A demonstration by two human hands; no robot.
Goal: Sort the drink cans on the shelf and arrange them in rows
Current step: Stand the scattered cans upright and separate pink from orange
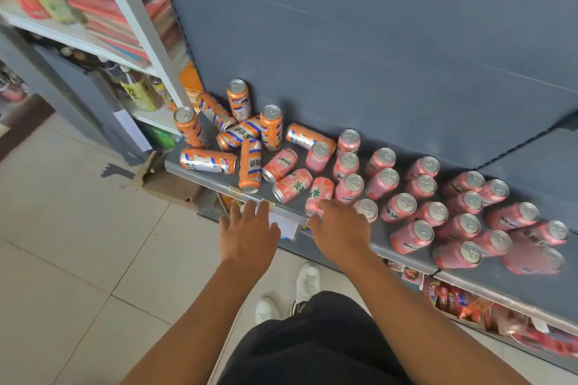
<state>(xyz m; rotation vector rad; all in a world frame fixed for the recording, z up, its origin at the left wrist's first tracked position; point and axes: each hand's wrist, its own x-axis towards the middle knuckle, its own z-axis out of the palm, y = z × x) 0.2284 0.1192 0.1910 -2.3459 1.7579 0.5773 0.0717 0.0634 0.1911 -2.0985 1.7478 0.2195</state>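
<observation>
Now my right hand (339, 230) closes over a pink can (317, 195) at the shelf (200, 173) edge; left hand (248, 230) hovers open. I should stand it upright beside the pink rows.

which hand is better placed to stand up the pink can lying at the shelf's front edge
Right. The right hand already rests on the lying pink drink can, while the left hand hovers open off the grey shelf's front edge.

There is only one view, from the person's head. It looks steeply down and forward at the grey shelf (406, 237), from close above its front edge; the shelf runs diagonally across.
</observation>
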